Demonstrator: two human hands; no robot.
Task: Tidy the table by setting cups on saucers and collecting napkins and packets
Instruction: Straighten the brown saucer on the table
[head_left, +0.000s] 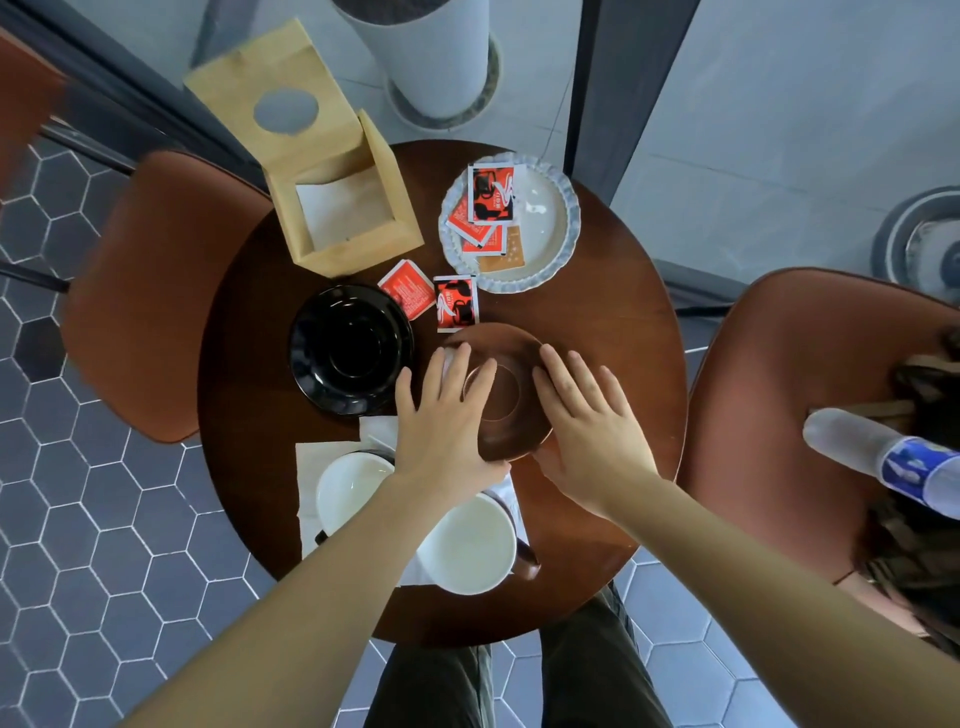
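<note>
Brown saucer (511, 387) under the hands: matt glaze. Black saucer (350, 349) left: glossy. Box (332, 171) beyond: raw wood. Packets (456, 303): glossy paper. Bench (613, 322): polished wood.

This looks like a café. A small round wooden table (597, 322) stands beside a large glass wall (779, 130), with two brown padded chairs, one at its left (156, 291) and one at its right (810, 395). On the table are a wooden napkin box (332, 171) with its lid open, a pale ruffled plate (550, 228) holding red sugar packets (488, 197) (the print is too small to read), a black saucer (350, 351) and white cups (467, 540). Under the table the floor is grey hexagon tile (104, 545).
</note>
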